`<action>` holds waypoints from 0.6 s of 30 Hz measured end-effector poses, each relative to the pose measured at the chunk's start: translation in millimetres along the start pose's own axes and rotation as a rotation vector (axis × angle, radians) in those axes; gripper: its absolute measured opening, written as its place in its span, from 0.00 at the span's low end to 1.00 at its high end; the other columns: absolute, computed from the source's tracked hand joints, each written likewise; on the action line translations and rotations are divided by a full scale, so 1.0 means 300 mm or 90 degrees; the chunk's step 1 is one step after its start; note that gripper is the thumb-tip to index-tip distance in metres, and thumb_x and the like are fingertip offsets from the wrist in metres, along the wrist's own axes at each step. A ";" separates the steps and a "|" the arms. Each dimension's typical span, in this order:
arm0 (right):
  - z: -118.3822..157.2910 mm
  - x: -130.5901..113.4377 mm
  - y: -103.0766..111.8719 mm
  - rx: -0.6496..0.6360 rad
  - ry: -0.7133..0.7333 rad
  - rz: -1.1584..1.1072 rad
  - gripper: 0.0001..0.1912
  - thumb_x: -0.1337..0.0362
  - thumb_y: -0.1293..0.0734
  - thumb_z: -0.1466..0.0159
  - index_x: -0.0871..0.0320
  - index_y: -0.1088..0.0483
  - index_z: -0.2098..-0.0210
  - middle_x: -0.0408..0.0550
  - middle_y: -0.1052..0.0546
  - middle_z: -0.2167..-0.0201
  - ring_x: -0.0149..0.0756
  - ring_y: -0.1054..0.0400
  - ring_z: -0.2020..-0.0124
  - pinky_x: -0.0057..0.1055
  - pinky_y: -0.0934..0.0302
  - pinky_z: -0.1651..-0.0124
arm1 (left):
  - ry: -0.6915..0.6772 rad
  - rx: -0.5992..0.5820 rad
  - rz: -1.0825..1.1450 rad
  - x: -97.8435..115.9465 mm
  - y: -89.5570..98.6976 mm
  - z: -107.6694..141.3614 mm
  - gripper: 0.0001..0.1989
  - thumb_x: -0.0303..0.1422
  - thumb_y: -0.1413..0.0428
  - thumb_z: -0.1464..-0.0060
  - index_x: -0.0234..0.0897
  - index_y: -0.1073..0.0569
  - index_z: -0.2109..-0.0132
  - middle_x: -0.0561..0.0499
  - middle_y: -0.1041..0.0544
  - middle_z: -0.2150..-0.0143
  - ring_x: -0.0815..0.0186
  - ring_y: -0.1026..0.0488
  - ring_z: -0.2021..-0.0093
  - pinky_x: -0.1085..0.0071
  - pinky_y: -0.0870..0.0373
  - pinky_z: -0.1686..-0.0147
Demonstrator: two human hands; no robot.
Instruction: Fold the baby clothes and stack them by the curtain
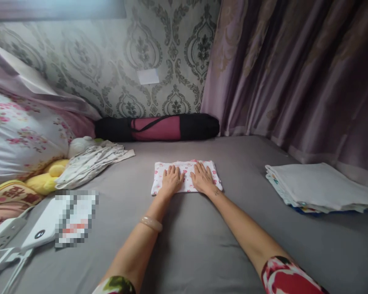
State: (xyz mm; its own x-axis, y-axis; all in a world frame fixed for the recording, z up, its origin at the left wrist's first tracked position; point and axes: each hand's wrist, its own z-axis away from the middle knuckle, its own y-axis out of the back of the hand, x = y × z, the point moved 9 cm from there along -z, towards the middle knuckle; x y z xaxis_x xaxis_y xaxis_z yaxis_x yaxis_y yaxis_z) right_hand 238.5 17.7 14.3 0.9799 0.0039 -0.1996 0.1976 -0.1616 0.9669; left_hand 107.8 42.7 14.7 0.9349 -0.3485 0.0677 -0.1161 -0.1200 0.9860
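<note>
A folded white cloth with pink and red prints (187,166) lies flat on the grey bed sheet (196,237). On its left half rests my left hand (172,179), palm down with the fingers stretched out. My right hand (203,178) presses flat on the right half in the same way, fingers a little apart. Both hands touch the cloth's top, and neither grips it. A pale bangle is on my left wrist.
Right of my hands lies a stack of folded cloths (319,183). To the left are a crumpled patterned cloth (95,163), yellow plush toys (44,181), a white power bank (46,224) and a power strip (6,234). A black and maroon bag (156,128) lies against the wall.
</note>
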 end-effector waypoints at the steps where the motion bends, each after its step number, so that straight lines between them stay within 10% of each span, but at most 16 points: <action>1: 0.001 -0.005 -0.003 -0.004 -0.002 0.002 0.30 0.58 0.50 0.29 0.71 0.46 0.34 0.59 0.48 0.31 0.47 0.56 0.31 0.46 0.67 0.32 | 0.002 -0.006 0.002 0.009 -0.012 0.001 0.27 0.42 0.62 0.34 0.30 0.38 0.36 0.36 0.40 0.33 0.51 0.46 0.32 0.51 0.49 0.36; 18: -0.016 -0.156 -0.015 0.026 0.052 -0.058 0.29 0.62 0.51 0.30 0.70 0.47 0.33 0.58 0.47 0.31 0.44 0.57 0.30 0.46 0.67 0.31 | 0.004 0.075 0.102 -0.029 0.041 -0.001 0.25 0.27 0.60 0.37 0.32 0.41 0.35 0.41 0.41 0.32 0.58 0.49 0.30 0.52 0.54 0.33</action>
State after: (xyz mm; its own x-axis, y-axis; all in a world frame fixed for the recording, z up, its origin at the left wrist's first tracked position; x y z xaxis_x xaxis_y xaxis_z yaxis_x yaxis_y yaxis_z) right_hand 191.9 23.0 20.1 0.9574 0.1011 -0.2704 0.2856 -0.1965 0.9380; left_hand 98.4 44.5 26.2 0.9031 -0.3664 0.2240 -0.3023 -0.1720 0.9376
